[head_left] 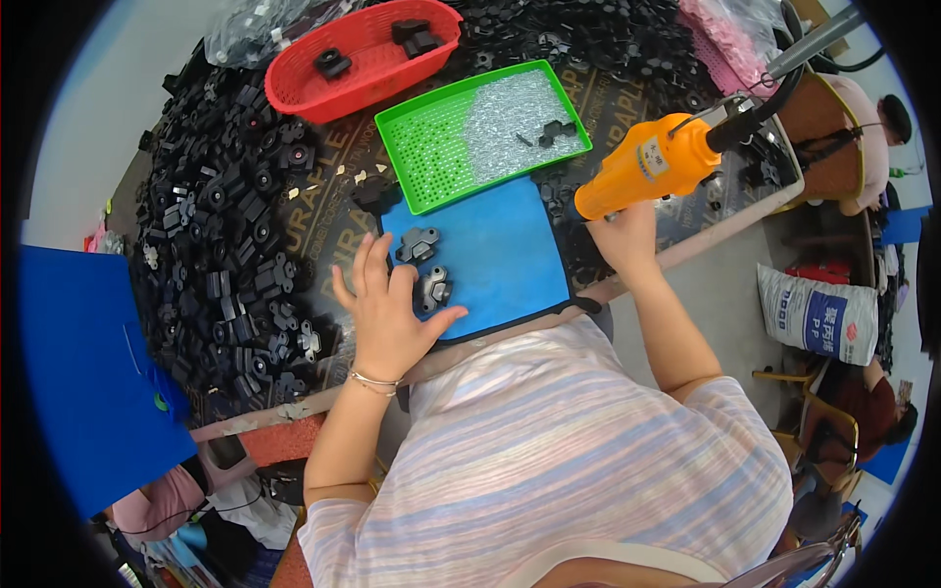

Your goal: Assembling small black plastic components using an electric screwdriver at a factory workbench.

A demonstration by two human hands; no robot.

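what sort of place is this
Probably a small-parts assembly workshop: a large heap of black parts lies on the table, a green tray holds many small silvery pieces, and there's what looks like an orange power screwdriver.

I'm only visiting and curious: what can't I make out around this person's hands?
All in the head view:
- Right hand: most fingers are hidden behind the orange tool, so its grip is unclear.
- The tool's working tip: hidden by its casing or the hand.
- Nearer black part: left side partly covered by the left hand.
- Silvery pieces in the green tray: too small to tell individual shapes.
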